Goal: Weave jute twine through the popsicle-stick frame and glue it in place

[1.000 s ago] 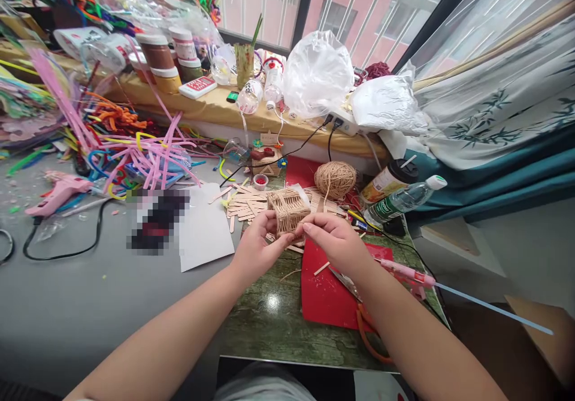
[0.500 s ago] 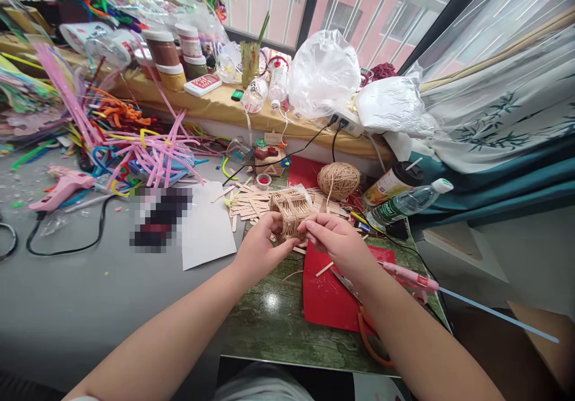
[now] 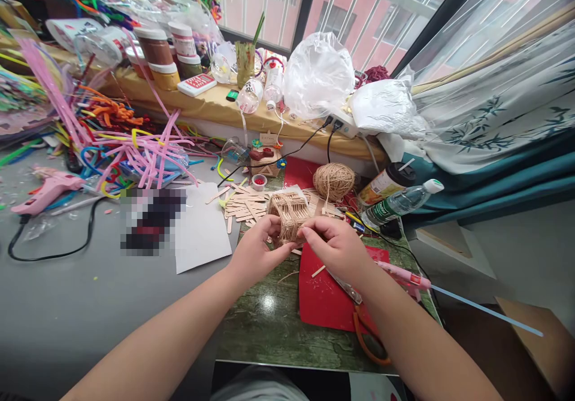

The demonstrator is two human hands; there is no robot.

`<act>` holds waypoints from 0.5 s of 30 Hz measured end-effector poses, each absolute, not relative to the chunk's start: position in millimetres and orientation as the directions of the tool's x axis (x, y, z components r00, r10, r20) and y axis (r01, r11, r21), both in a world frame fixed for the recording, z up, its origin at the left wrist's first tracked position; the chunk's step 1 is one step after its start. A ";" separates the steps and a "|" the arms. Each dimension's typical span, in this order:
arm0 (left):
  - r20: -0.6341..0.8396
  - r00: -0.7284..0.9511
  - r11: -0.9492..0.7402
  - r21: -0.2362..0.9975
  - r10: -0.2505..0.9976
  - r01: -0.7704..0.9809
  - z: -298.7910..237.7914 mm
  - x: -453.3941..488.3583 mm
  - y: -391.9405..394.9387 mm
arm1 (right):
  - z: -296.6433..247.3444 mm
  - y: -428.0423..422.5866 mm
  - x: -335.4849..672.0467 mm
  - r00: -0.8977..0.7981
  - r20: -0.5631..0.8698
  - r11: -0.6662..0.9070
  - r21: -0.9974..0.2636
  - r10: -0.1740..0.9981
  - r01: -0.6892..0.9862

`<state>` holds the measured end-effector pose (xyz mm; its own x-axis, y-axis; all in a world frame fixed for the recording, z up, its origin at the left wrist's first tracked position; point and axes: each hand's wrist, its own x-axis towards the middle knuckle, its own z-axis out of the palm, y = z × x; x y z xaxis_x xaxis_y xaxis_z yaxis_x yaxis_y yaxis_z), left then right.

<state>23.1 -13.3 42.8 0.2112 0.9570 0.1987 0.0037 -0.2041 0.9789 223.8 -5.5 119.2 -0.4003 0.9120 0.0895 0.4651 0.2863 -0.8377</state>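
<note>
A small woven twine basket (image 3: 291,212) is held tilted above the green table, its stick ribs showing between the twine rows. My left hand (image 3: 260,242) grips its left side, thumb along the lower edge and fingers curled behind. On the right side, my right hand (image 3: 335,242) has thumb and forefinger pinched at the basket's corner, apparently on the twine; the exact point is hidden by the fingers. Just behind sits a ball of jute twine (image 3: 333,181), with a strand hanging down its front. Wooden craft sticks (image 3: 245,203) lie in a pile behind my left hand.
Red sheets (image 3: 321,299) lie under my right forearm with orange-handled scissors (image 3: 371,341). A pink glue gun (image 3: 406,275) with a long glue stick is at the right edge. A water bottle (image 3: 399,203) and a cup (image 3: 386,182) stand behind. White paper (image 3: 202,227) lies left.
The view has shifted slightly, so most things sit a little further left. My right hand has moved slightly at the basket's corner; both hands keep their hold.
</note>
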 end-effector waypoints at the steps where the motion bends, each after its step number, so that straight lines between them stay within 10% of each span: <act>1: 0.200 0.224 -0.204 0.979 0.954 -0.005 44.2 22.7 -13.3 | 122.6 -3.6 227.8 -0.455 0.160 0.406 -0.754 0.876 0.516; 6: 0.242 0.320 -0.274 0.960 0.916 0.059 41.8 20.1 -15.7 | 139.0 10.3 250.7 -0.612 0.363 0.705 -0.470 0.703 0.531; 15: 0.477 0.535 -0.700 0.616 0.697 0.363 40.1 9.8 -9.6 | 110.9 3.6 296.7 -0.563 0.321 0.624 -0.599 0.762 0.502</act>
<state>9.8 -9.6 40.1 0.5349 0.6973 0.4771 0.3627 -0.6995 0.6157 296.7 3.6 110.9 -0.5631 0.7615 0.3209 0.5022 0.6238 -0.5989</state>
